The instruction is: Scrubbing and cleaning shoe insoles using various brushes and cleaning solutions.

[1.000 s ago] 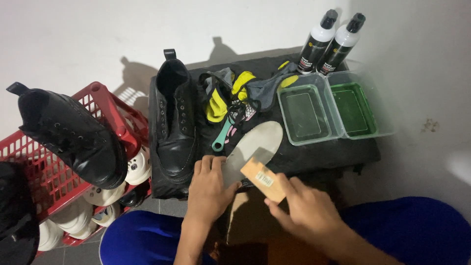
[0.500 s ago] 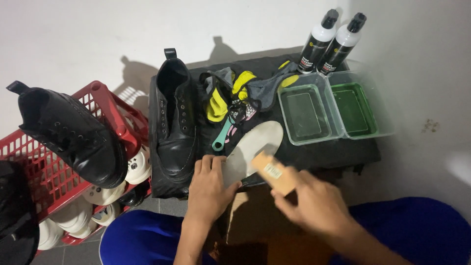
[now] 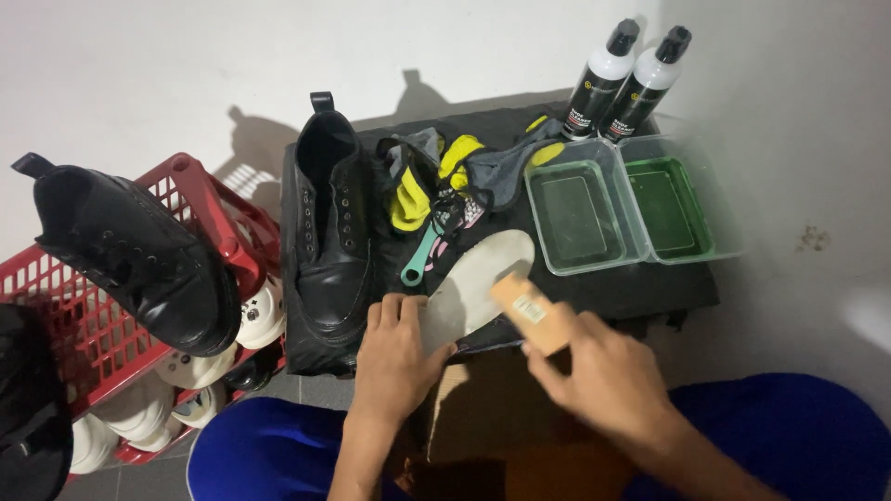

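My right hand [image 3: 608,371] closes around a wooden-backed brush [image 3: 531,313], its pale block angled over the heel half of a white insole [image 3: 478,278]; the brush is blurred, so I cannot tell whether its bristles touch the insole. My left hand [image 3: 397,353] lies flat, fingers spread, pinning the near end of that insole against a black cloth-covered stand [image 3: 650,289], gripping nothing. The insole runs diagonally, its rounded toe pointing up and to the right, toward the tubs.

Just left of my left hand stands a black leather lace-up boot [image 3: 329,241], upright on the same black surface, its pull loop toward the wall. Between boot and insole lies a teal-handled tool [image 3: 419,260], its ring end nearest me. Behind it sits a heap of grey and yellow gloves [image 3: 445,176]. To the right, two clear plastic tubs sit side by side, touching: the nearer tub [image 3: 585,218] looks colourless, the farther tub [image 3: 682,209] tinted green. Behind them two black-and-white spray bottles [image 3: 622,79] stand against the white wall.

On my far left a second black boot [image 3: 139,255] rests tilted on the rim of a red plastic basket [image 3: 83,325], with white shoes [image 3: 200,366] stacked inside. My knees, in blue trousers [image 3: 269,455], frame a brown cardboard box [image 3: 492,408] below the hands
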